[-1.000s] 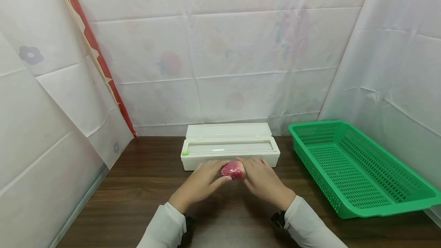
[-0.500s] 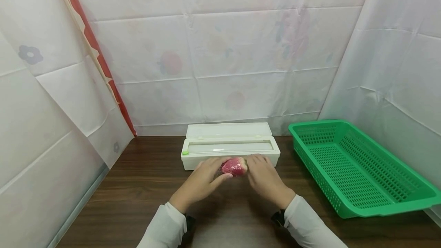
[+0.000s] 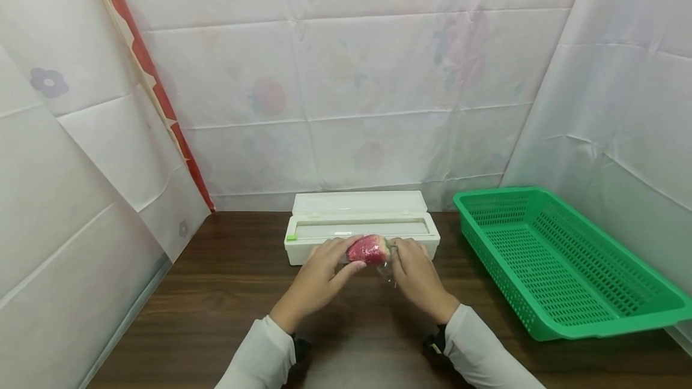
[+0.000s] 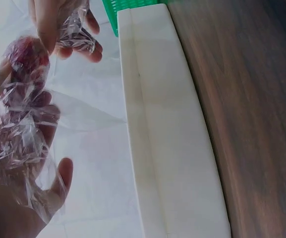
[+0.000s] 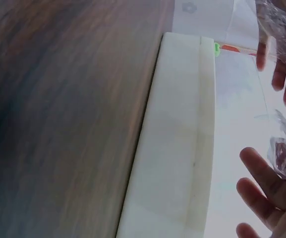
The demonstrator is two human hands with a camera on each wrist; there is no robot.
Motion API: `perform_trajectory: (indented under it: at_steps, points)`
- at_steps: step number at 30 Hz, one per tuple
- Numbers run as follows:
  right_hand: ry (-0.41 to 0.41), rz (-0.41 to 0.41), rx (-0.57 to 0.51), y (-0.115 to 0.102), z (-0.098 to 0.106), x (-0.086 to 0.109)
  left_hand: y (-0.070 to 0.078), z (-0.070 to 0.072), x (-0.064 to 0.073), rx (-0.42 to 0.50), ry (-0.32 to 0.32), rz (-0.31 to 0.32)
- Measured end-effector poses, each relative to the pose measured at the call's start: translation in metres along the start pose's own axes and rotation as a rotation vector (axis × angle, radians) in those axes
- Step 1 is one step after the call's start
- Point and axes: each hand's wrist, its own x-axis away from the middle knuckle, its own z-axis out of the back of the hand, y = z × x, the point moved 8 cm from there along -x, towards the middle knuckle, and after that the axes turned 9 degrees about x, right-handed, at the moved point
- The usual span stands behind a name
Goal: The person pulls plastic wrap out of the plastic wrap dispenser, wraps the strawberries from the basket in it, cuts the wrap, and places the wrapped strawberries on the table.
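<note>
A red fruit (image 3: 369, 250) with a pale end is held above the table, just in front of a white cling-film dispenser (image 3: 300, 253). Clear cling film (image 4: 21, 136) wraps it, crumpled and loose toward the left palm in the left wrist view. My left hand (image 3: 320, 272) grips the fruit's left end, thumb below and fingers above. At the pale right end, my right hand (image 3: 420, 275) pinches a gathered tail of film, which hangs below its fingers. In the right wrist view, film (image 5: 285, 153) bunches between thumb and spread fingers; the fruit is mostly cut off there.
The dispenser's lid (image 3: 359, 202) stands open at the back, and a green slider (image 3: 292, 238) sits at its left end. A green perforated basket (image 3: 532, 245) occupies the table's right side. Patterned white sheeting (image 3: 346, 77) encloses the back and sides of the dark wooden table (image 3: 227, 311).
Both hands have raised the fruit slightly, away from me. The right hand has drawn back from the pale end, and a tail of film now shows beneath its fingers.
</note>
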Motion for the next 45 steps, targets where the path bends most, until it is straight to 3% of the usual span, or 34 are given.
perform_trajectory:
  at_steps: [5, 14, 30, 35, 39, 45]
  points:
    - [-0.047, 0.047, 0.056, -0.003, -0.007, 0.002, 0.000, 0.003, 0.001, -0.013, 0.038, 0.004]
    - [-0.039, 0.123, 0.168, -0.009, -0.006, 0.003, 0.001, 0.004, -0.001, 0.024, 0.053, 0.001]
    - [-0.044, 0.087, 0.051, -0.010, -0.010, 0.008, 0.010, -0.001, -0.004, 0.030, 0.054, -0.039]
    - [-0.109, 0.105, 0.031, -0.011, -0.011, 0.006, 0.010, -0.002, -0.003, 0.007, 0.049, -0.027]
    - [-0.133, 0.151, 0.050, -0.011, -0.005, 0.002, 0.009, 0.000, -0.001, -0.026, 0.044, -0.011]
    - [-0.081, 0.187, 0.112, -0.008, 0.001, 0.001, 0.009, 0.000, -0.001, -0.043, 0.029, -0.009]
